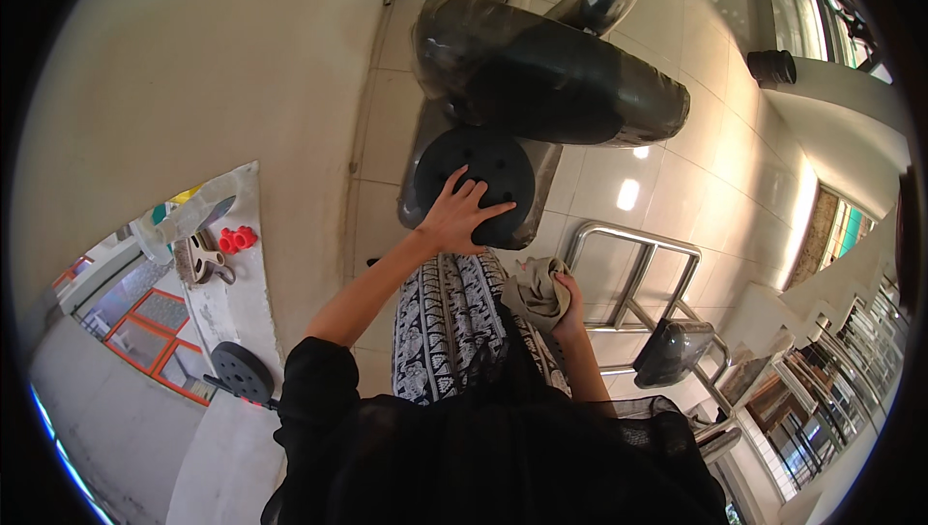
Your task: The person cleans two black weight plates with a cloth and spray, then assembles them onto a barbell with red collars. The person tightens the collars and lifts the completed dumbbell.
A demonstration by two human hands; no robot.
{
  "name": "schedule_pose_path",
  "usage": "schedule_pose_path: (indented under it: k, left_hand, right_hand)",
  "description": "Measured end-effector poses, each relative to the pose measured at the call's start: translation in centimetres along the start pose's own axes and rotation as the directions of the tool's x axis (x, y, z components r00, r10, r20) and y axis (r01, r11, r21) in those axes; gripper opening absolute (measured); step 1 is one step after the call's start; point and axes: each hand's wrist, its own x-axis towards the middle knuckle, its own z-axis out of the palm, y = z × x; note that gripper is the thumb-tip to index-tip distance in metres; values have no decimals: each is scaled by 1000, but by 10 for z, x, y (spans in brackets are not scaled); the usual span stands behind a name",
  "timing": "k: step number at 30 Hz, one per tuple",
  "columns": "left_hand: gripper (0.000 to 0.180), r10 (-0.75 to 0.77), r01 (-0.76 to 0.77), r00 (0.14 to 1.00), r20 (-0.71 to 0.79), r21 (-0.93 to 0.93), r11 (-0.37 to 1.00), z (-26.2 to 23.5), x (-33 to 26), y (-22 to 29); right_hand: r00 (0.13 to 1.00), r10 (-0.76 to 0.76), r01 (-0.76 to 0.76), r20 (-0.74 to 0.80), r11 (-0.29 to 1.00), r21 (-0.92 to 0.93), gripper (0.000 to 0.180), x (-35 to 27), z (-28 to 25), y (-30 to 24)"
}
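A round black plate with small holes (440,158) lies on a dark padded seat (414,191) in front of me. My left hand (462,214) rests on top of this plate, fingers spread, the thumb pointing right. Lower and to the right, beside my patterned trousers, my right hand (572,305) grips a crumpled greyish-beige cloth (537,293). Part of the plate's near edge is hidden beneath my left hand and wrist.
A long dark padded backrest (551,71) stands just beyond the plate. To my right is a metal tube frame (633,278) with a dark pad (674,353). On the left ledge sit red dumbbells (237,239) and another black disc (242,372), beside a wall (222,61).
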Motion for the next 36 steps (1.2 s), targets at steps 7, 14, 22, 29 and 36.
schedule_pose_path:
  k: [7, 14, 22, 29, 36]
  left_hand:
    - [83, -93, 107, 989, -118, 114, 988, 16, -11, 12]
    - [62, -599, 94, 786, -154, -927, 362, 6, -55, 80]
    - [51, -561, 411, 804, 200, -868, 280, 54, -78, 62]
    - [49, -662, 497, 742, 105, -750, 437, 100, -193, 60]
    - [40, -965, 177, 237, -109, -972, 154, 102, -321, 93]
  right_hand:
    - [990, -140, 134, -21, 975, -180, 44, 0, 31, -1]
    - [918, -376, 396, 129, 894, -211, 42, -4, 109, -39]
    - [688, -579, 639, 437, 198, -743, 45, 81, 129, -43]
    - [486, -518, 273, 704, -675, -686, 54, 126, 105, -18]
    - [311, -728, 92, 612, -617, -781, 58, 91, 140, 24]
